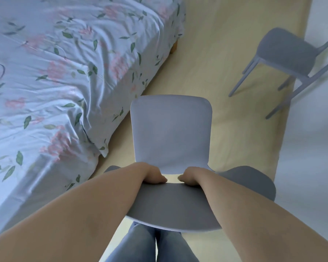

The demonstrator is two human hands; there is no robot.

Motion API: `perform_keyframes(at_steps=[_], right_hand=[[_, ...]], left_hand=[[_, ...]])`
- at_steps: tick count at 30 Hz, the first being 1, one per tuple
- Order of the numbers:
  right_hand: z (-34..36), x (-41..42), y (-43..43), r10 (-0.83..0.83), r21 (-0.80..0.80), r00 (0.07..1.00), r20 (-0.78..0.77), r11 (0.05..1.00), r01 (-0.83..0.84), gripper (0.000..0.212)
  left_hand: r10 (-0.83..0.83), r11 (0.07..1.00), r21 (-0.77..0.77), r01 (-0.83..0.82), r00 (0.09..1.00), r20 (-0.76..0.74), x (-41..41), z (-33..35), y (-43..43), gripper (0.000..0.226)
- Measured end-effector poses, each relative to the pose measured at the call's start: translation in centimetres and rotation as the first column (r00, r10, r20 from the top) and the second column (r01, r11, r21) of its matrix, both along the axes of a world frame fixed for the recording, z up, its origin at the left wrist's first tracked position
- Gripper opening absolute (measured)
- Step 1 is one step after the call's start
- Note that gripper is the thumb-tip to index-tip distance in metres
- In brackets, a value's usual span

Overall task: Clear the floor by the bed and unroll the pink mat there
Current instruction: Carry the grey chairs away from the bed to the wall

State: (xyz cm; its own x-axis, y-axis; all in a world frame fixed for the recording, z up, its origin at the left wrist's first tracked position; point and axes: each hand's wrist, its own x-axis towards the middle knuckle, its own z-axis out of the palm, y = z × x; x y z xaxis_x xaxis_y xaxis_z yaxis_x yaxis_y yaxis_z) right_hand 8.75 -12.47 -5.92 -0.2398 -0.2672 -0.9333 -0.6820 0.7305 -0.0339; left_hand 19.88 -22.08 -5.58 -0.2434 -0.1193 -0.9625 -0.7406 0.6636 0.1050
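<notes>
Now clearing floor (206, 59) | left hand (152, 174) and right hand (192, 175) fingers clenched on chair (170, 133) seat's rear edge | lift level, carry toward 1 o'clock beside second chair (286, 52), clear of bed (64, 72)

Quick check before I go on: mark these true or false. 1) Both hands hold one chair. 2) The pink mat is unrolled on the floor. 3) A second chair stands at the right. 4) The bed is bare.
1) True: the left hand and right hand grip the near chair at the gap above its seat.
2) False: no mat is in view on the floor.
3) True: the second chair stands by the wall.
4) False: the bed has a floral sheet.
</notes>
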Motion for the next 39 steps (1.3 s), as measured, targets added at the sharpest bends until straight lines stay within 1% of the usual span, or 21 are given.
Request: perform_keyframes(at_steps=[6,11,13,18,22,28,31,36,39], right_hand=[[4.3,-6.6,-3.4,0.006,-0.131,0.998,-0.057,0.991,-0.014,0.037],[6.7,-12.6,-9.3,-0.044,-0.227,0.99,-0.134,0.974,0.013,0.036],[7.2,-14.7,-11.9,-0.05,-0.242,0.987,-0.155,0.97,0.011,0.036],[8.6,-21.2,-20.2,-0.06,-0.219,0.983,-0.173,0.975,0.021,0.031],[10.6,-27.1,-26.1,-0.063,-0.228,0.985,-0.16,0.973,0.025,0.038],[11.7,-35.6,-32.8,-0.103,-0.208,0.983,-0.151,0.976,0.07,0.041],[11.4,-42.2,-36.3,-0.145,-0.196,0.979,-0.145,0.974,0.115,0.042],[12.1,-55.2,-42.4,-0.129,-0.17,0.984,-0.119,0.979,0.108,0.043],[12.7,-60.8,-45.6,-0.132,-0.15,0.986,-0.105,0.982,0.115,0.044]], left_hand=[[-0.058,0.996,-0.066,0.056,0.998,-0.035,-6.7,4.9,-3.8,0.057],[-0.113,0.985,-0.138,0.1,0.99,-0.088,-13.0,8.4,-10.1,0.053],[-0.147,0.978,-0.163,0.13,0.984,-0.1,-15.2,9.1,-12.7,0.053],[-0.205,0.964,-0.197,0.18,0.972,-0.118,-21.8,10.3,-21.4,0.054],[-0.26,0.948,-0.222,0.227,0.957,-0.13,-28.0,11.5,-27.9,0.048],[-0.3,0.937,-0.227,0.266,0.945,-0.131,-37.3,12.1,-35.1,0.044],[-0.324,0.926,-0.247,0.285,0.937,-0.133,-44.1,11.6,-38.5,0.045],[-0.294,0.938,-0.234,0.257,0.945,-0.141,-56.5,12.3,-43.7,0.046],[-0.293,0.937,-0.24,0.252,0.944,-0.152,-62.0,12.8,-46.9,0.048]])
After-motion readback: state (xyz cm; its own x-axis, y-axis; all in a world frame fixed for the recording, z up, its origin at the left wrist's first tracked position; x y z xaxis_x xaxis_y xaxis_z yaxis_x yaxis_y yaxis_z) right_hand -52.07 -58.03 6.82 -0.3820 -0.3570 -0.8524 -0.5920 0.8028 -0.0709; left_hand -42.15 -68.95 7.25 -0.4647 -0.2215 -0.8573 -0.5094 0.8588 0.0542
